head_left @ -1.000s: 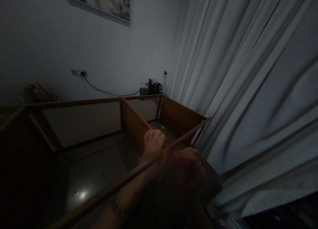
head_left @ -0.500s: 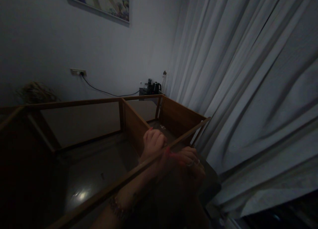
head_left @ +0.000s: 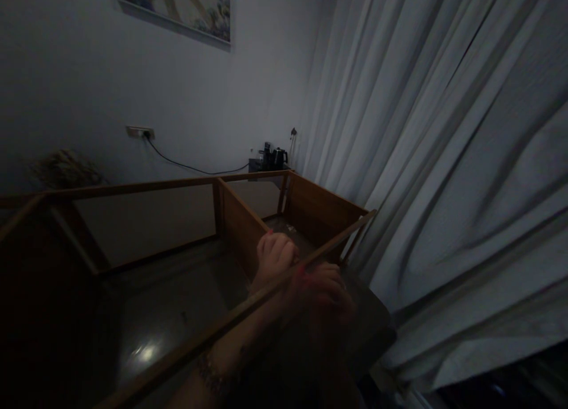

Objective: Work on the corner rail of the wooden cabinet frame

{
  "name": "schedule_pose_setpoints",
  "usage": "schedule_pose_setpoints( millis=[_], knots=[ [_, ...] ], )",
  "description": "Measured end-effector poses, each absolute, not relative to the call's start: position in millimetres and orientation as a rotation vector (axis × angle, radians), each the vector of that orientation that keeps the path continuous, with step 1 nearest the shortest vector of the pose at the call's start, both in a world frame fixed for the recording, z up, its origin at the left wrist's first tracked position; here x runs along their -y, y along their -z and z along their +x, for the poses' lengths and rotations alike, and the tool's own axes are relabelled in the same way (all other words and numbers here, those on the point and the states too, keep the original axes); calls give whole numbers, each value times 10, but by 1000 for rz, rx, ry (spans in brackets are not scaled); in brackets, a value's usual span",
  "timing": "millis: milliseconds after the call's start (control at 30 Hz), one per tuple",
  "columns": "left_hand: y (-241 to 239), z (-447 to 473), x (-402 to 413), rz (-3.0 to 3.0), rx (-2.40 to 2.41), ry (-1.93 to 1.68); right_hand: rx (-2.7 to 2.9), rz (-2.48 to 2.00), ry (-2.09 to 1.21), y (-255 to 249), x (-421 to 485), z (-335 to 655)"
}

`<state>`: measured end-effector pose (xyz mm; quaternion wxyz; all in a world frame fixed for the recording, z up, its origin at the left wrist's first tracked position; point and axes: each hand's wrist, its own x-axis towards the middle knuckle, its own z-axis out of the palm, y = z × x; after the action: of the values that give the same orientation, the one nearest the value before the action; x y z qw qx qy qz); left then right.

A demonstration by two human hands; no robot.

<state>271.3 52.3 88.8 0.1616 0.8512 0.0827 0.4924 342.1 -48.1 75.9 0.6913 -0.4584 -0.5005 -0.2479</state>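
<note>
A brown wooden frame with open compartments fills the lower view. Its divider panel point(head_left: 242, 205) runs from the back rail point(head_left: 177, 184) towards the front rail point(head_left: 248, 305). My left hand point(head_left: 277, 252) is closed over the near end of this divider, fingers bent, with a beaded bracelet on the wrist. The forearm passes beneath the front rail. Just right of it, on the near side of the front rail, my right hand point(head_left: 331, 287) is curled and blurred. A reddish spot shows at its fingertips; whatever the fingers grip cannot be made out.
Long pale curtains point(head_left: 421, 160) hang close on the right. Against the white wall, a black kettle point(head_left: 279, 157) stands in the far corner, with a black cord point(head_left: 186, 165) leading to a wall socket point(head_left: 139, 132). A dried bundle point(head_left: 64, 169) is at the left.
My right hand has turned and shifted slightly left, closer to the front rail and my left hand. My left hand stays on the divider, and the frame looks unmoved.
</note>
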Motion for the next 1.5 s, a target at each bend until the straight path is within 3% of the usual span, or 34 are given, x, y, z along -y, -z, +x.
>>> schedule_pose_setpoints(
  millis=[433,800,1100,1500],
  knots=[
    [-923,2714,-502,2367,-154,-1572,1249,-1000,500,-907,685,3436],
    [-901,2737,-503,2352,-173,-1578,1274,-1552,1086,-1037,1085,3509],
    [-1078,2568,-401,2392,-232,-1374,1311,-1444,564,-1164,967,3368],
    [-1044,2639,-427,2383,-232,-1418,1085,-1203,375,-960,806,3467]
  ],
)
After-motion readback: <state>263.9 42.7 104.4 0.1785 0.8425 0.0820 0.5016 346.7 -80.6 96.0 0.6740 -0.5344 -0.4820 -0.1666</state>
